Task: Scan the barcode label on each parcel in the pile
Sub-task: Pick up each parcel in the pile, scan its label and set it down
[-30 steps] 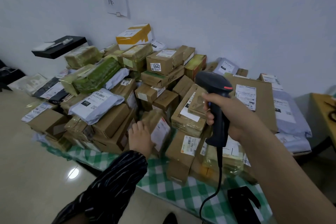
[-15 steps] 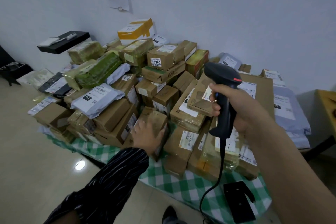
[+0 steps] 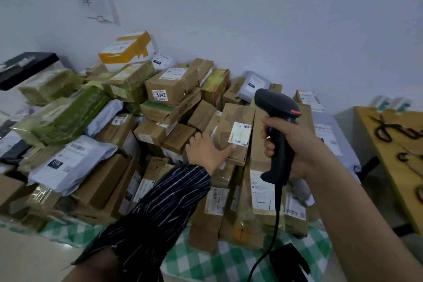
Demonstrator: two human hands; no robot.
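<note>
Head view, only one here. Pile (image 3: pixel 119 144) of parcels fills mid-frame on a green checked cloth (image 3: pixel 229 263). Target is the brown box (image 3: pixel 231 126) at centre, tilted up, barcode label (image 3: pixel 240 134) facing the camera. Left hand (image 3: pixel 206 151) holds its lower left edge: thumb flat on the face just below the label, fingers curled over the side. Right hand (image 3: pixel 295 144) is wrapped round the handle of the black scanner (image 3: pixel 278 135), just right of the label, head aimed into the frame (can't tell if the trigger is pressed). The box is taped cardboard, so likely stiff and light enough for one hand, tape patches a bit slick. Best grip is edges or corners, clear of the label. Neighbours lean on each other, so pulling one could shift the stack. Grey mailer bags, left of frame, look soft and will need flattening.
</note>
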